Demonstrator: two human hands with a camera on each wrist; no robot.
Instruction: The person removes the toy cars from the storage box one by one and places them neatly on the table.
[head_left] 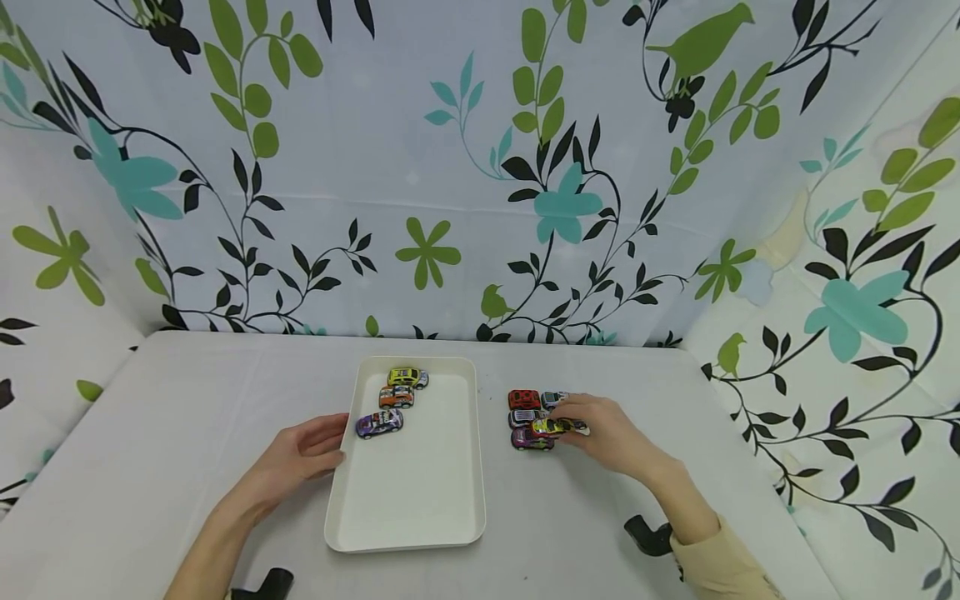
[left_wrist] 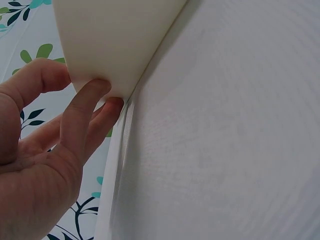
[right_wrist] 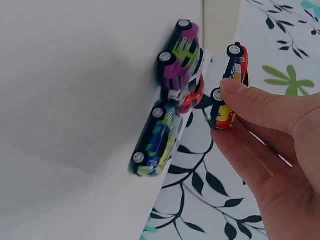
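Observation:
My right hand pinches a red-and-yellow toy car between thumb and fingers, held a little above the table. Beside and below it cluster several toy cars, among them a red one, a purple-and-green one and a blue-and-yellow one. At the tray's left side, my left hand rests its bent fingertips against the outer wall of the cream tray. Inside the tray, toward its upper left, stand a yellow car, an orange car and a purple car.
The tray and the loose cars share a white table, with a strip of tabletop between them. Beyond the table's back edge hangs a leaf-patterned cloth, which also lines both sides. A black wrist mount sits near my right wrist.

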